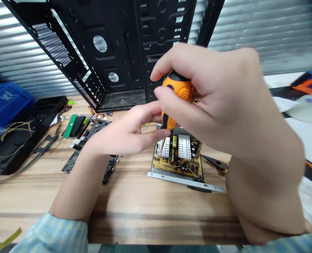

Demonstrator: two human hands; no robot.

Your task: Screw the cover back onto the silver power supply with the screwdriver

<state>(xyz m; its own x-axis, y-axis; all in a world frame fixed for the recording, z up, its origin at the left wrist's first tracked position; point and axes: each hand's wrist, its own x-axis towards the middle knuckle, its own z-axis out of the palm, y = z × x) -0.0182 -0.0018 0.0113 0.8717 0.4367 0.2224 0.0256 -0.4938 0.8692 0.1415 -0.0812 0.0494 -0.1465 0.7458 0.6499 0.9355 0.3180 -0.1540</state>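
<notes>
My right hand (pixel 206 84) wraps round the orange and black handle of a screwdriver (pixel 181 88), with the thumb along its side. The handle's lower end sits between the thumb and fingers of my left hand (pixel 135 131). Its metal shaft slants down over a power supply circuit board (pixel 175 154) with two perforated silver heat sinks (pixel 184 147), and I cannot tell exactly where the tip touches. The board rests in an opened metal casing, whose pale edge (pixel 182 181) faces me.
Behind the board stands a black computer case (pixel 119 45). Pliers (pixel 215 162) lie to the right, partly under my right arm. On the left are a motherboard (pixel 73 160), a green card (pixel 70 125), a black panel (pixel 21 140) with wires, and a blue bin (pixel 8 103).
</notes>
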